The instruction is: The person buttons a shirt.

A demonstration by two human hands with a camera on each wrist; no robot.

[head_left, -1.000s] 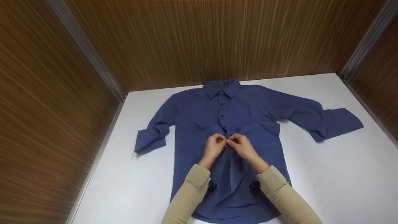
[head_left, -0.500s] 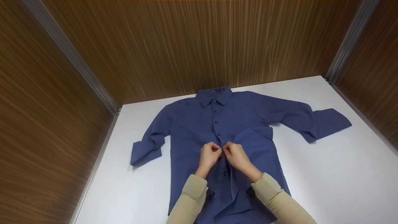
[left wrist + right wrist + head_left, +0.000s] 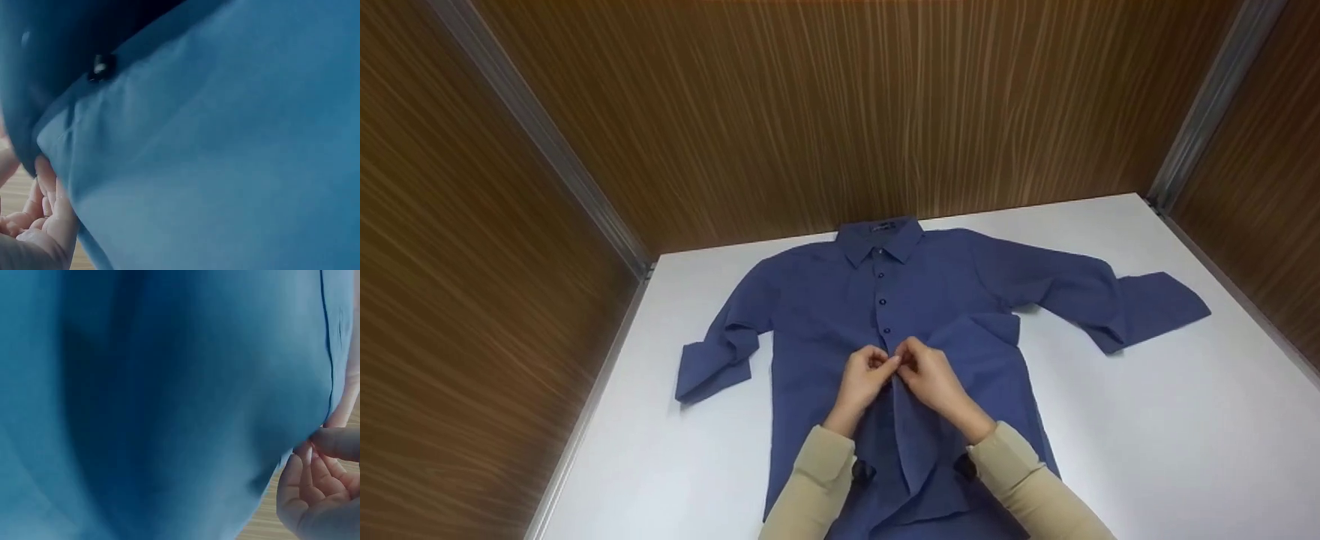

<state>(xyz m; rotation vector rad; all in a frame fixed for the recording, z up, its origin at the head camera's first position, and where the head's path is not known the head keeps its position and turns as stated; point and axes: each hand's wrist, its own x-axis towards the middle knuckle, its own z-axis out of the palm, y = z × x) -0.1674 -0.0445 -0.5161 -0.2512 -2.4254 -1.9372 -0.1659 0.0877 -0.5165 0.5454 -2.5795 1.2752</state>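
Note:
A blue button-up shirt [image 3: 817,322] lies face up, collar away from me. Small dark buttons [image 3: 883,302] run down its front from the collar. Midway down this front opening, my left hand [image 3: 858,384] and right hand [image 3: 934,384] meet fingertip to fingertip, each pinching the placket edge. In the left wrist view one dark button [image 3: 101,67] shows on the lower placket, beyond the fingers [image 3: 53,214]. The right wrist view has the thumb and fingers [image 3: 320,481] gripping the shirt's edge. Whatever sits between the fingertips is hidden.
The shirt rests on a white table [image 3: 1117,420]. Its left sleeve [image 3: 712,367] is bent inward, and the right sleeve [image 3: 1155,307] stretches out with a fold. Brown wood-patterned panels [image 3: 840,112] stand behind the table and at both sides.
The camera view has shifted, so the shirt sits lower in the frame. Both hands keep pinching the placket, and its right flap now covers the lower button seen before.

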